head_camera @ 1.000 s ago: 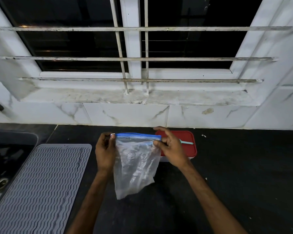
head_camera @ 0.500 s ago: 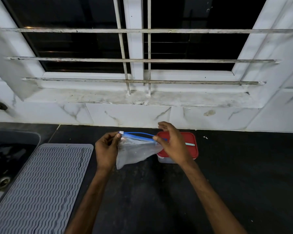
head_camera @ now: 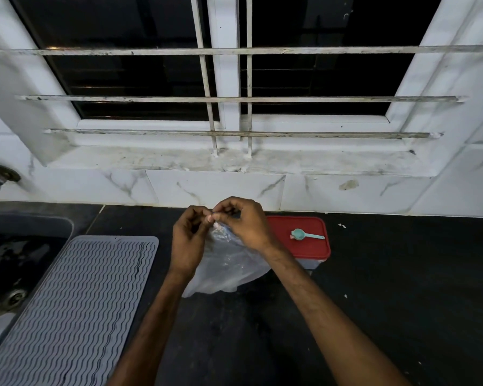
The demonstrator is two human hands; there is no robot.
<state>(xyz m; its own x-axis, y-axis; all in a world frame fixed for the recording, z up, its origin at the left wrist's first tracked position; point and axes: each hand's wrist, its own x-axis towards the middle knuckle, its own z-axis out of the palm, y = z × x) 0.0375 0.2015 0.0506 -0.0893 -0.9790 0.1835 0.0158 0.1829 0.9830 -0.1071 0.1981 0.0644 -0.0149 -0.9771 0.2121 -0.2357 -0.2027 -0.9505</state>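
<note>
So the left hand (head_camera: pixel 188 240) and right hand (head_camera: pixel 246 221) are bunched right up against each other, both pinching the top of the clear zip bag (head_camera: pixel 229 268); the bag droops below them over the black counter (head_camera: pixel 402 274), near its back edge; can't tell if it touches down; just to its right sits a red-lidded box (head_camera: pixel 313 250) with a teal spoon (head_camera: pixel 304 234) on it; a grey ribbed mat (head_camera: pixel 76 302) is at the counter's left side, next to the sink (head_camera: pixel 17 260).
</note>
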